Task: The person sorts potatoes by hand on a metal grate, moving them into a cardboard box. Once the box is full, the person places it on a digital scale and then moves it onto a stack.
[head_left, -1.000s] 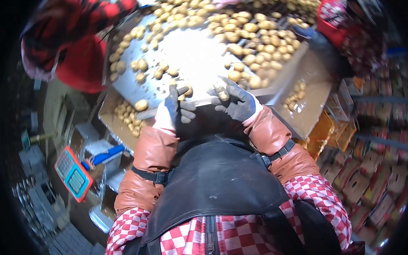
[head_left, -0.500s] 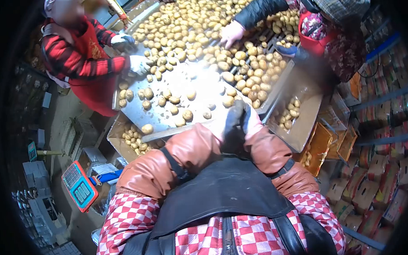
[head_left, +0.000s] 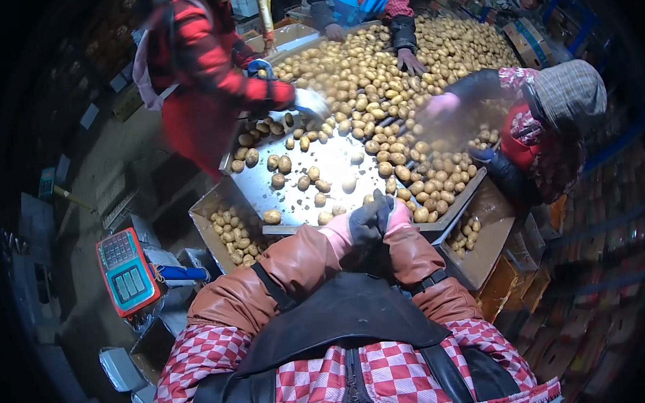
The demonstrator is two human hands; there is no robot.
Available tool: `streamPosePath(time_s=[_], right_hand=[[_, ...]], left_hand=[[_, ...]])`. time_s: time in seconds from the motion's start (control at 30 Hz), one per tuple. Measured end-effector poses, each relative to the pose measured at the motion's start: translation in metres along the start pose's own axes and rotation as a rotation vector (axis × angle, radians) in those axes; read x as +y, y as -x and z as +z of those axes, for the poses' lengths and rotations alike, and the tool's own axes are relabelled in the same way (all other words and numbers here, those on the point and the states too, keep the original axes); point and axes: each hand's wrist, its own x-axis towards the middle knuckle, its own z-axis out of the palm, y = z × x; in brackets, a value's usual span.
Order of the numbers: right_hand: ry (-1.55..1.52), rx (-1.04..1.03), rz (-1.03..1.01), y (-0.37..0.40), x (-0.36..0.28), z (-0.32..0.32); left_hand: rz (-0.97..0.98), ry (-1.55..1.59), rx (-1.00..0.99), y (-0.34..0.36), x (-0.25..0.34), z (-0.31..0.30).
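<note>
My left hand (head_left: 364, 225) and my right hand (head_left: 387, 212), in gloves with dark palms and pink cuffs, are pressed together at the near edge of a metal sorting table (head_left: 254, 186). Their fingers look closed; whatever lies between them, if anything, is hidden. A potato (head_left: 368, 199) lies just beyond the fingertips, and another potato (head_left: 325, 218) is left of my left hand. Loose potatoes are scattered over the shiny surface, with a dense heap of potatoes (head_left: 452, 48) farther back.
Boxes of potatoes stand below the table, a left box (head_left: 203, 206) and a right box (head_left: 491, 249). A scale (head_left: 128, 272) is at the left. Co-workers reach in: a white glove (head_left: 310, 104), a dark glove (head_left: 408, 61) and a pink glove (head_left: 440, 106).
The view has tilted up and shifted, so a further co-worker shows at the far side. My hands stay together at the table edge. The co-workers' hands have moved over the potatoes.
</note>
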Motion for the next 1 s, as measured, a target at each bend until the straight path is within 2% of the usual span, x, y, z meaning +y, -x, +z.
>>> streamPosePath(time_s=[0.03,0.07,0.1,0.13,0.2,0.23,0.27,0.3,0.33,0.37,0.4,0.43,0.47,0.53,0.57,0.6,0.67,0.73,0.77,0.8,0.87,0.93,1.0], right_hand=[[-0.635,-0.065,0.031,-0.004,0.003,0.010],[-0.630,-0.070,0.027,-0.010,0.007,0.016],[-0.771,-0.254,0.100,-0.010,-0.011,0.021],[-0.911,-0.438,0.178,-0.004,-0.030,0.026],[-0.312,-0.323,-0.111,0.025,-0.071,0.034],[-0.327,-0.260,0.024,0.029,-0.071,0.039],[-0.339,-0.196,0.161,0.033,-0.068,0.041],[-0.339,-0.191,0.171,0.034,-0.057,0.042],[-0.362,-0.102,0.058,0.033,-0.036,0.043],[-0.385,-0.016,-0.060,0.028,-0.016,0.042],[-0.444,-0.017,0.035,0.019,0.001,0.033],[-0.486,-0.076,0.061,0.020,-0.005,0.016],[-0.525,-0.136,0.087,0.022,-0.014,-0.002],[-0.478,-0.104,0.052,0.006,-0.004,-0.038],[-0.421,-0.145,0.080,-0.007,0.007,-0.058],[-0.364,-0.188,0.106,-0.026,0.021,-0.077],[0.381,-0.307,0.088,-0.070,0.048,-0.109],[0.687,-0.334,0.125,-0.051,-0.015,-0.127],[0.979,-0.111,-0.031,-0.065,0.016,-0.118],[0.967,0.072,-0.261,-0.075,0.029,-0.103],[-0.846,-0.115,0.214,-0.070,0.008,-0.050],[-0.246,-0.447,0.117,-0.044,-0.011,-0.008],[-0.732,-0.665,0.331,-0.009,-0.045,0.021]], left_hand=[[-0.040,-0.181,0.054,0.008,0.006,-0.012],[-0.081,-0.361,0.107,0.013,0.011,-0.022],[0.039,-0.568,0.182,0.024,0.042,0.001],[0.038,-0.564,0.185,0.027,0.046,-0.008],[0.070,-1.284,0.100,0.029,0.040,-0.028],[0.063,-1.277,0.090,0.031,0.032,-0.032],[-0.082,-1.286,0.001,0.032,0.023,-0.036],[-0.224,-1.292,-0.086,0.034,0.016,-0.037],[-0.230,-1.287,-0.091,0.040,0.029,-0.020],[-0.209,-0.934,-0.098,0.049,0.060,0.012],[-0.184,-0.583,-0.096,0.054,0.077,0.030],[0.467,-1.222,-0.204,0.046,0.062,0.026],[0.265,-1.230,-0.143,0.064,0.081,0.045],[-0.532,0.040,0.042,0.110,0.092,0.016],[-0.414,0.134,0.021,0.123,0.116,0.025],[-0.414,0.124,0.107,0.139,0.122,0.011],[-0.384,0.008,0.397,0.164,0.119,-0.011],[-0.415,-0.048,0.575,0.175,0.115,-0.019],[-0.423,-0.066,0.669,0.174,0.113,-0.018],[-0.417,-0.072,0.682,0.169,0.111,-0.016],[-0.397,-0.134,0.824,0.158,0.103,-0.013],[-0.370,-0.260,0.863,0.127,0.104,0.009],[-0.258,-0.396,1.021,0.090,0.102,0.034]])
